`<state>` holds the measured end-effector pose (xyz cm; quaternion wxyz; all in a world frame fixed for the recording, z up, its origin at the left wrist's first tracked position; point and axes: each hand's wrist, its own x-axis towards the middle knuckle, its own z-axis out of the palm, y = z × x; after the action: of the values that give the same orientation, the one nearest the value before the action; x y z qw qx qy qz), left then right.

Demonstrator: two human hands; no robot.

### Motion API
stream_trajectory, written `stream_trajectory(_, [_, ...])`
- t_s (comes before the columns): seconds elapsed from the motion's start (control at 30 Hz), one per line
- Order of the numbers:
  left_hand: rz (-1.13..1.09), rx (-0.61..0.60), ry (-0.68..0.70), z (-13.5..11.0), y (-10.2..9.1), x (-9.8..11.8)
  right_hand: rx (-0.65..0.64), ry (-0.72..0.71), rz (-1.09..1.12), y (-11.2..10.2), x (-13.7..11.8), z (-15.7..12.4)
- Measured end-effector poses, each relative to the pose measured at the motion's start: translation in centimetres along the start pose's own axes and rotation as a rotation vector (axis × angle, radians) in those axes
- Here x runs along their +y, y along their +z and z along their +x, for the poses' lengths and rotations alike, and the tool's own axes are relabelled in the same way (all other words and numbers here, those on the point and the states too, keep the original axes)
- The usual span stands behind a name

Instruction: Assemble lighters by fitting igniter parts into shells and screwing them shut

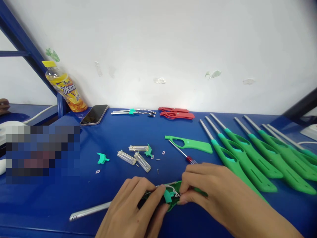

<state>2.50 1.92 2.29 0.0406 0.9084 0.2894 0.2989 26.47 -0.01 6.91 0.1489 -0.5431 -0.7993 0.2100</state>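
Your left hand (133,206) curls round the open green lighter (173,205) at 6 o'clock on the bench (119,132). Its fingers are closed on the body, and the metal tube (89,211) runs out toward 8 o'clock. Your right hand (210,188) pinches the same lighter from 3 o'clock, fingertips just beside the teal trigger (168,196) and the white wire (173,188). A screwdriver (183,154) lies near, at 12 o'clock from that hand. Finished green lighters (247,160) lie in a row at 2 o'clock.
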Motion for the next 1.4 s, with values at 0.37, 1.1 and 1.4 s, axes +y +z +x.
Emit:
stream_trajectory(0.37, [-0.001, 0.007, -0.013, 0.26, -0.11, 0.13, -0.038, -0.096, -0.073, 0.23, 0.28, -0.12])
stream_trajectory(1.1, [0.007, -0.052, -0.012, 0.04, -0.18, 0.06, -0.061, -0.044, 0.018, 0.11, -0.09, -0.27])
stream_trajectory(1.4, [0.028, -0.037, -0.021, -0.21, -0.14, 0.01, 0.045, -0.125, -0.032, 0.28, -0.03, -0.44])
